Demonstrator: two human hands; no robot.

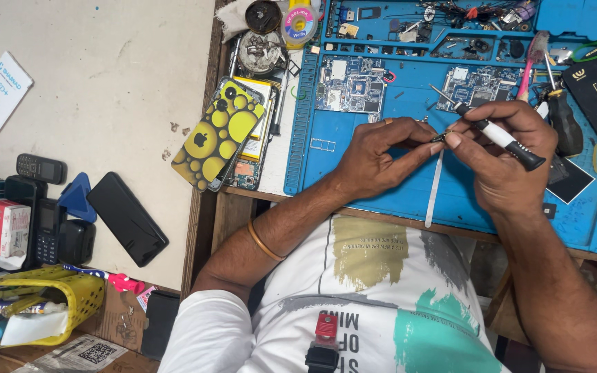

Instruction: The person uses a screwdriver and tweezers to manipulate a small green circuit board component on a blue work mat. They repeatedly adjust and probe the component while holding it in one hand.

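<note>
A blue mat (354,148) covers the wooden bench; left of it lies a pale sheet (105,90). On the mat, beyond the hands, rest two circuit boards (350,84). Just left of the mat sits a yellow-spotted phone case (219,132), farther left a black phone (127,218) and a yellow basket (70,304). Over the mat's near edge, the left hand (371,160) pinches a tiny part (439,137), too small to identify. The right hand (499,155) grips a screwdriver (492,131), fingertips meeting the part. A white strip (435,186) hangs below them.

Both hands (443,148) raised together, fingertips (439,146) pinched and touching, forearms converging.
</note>
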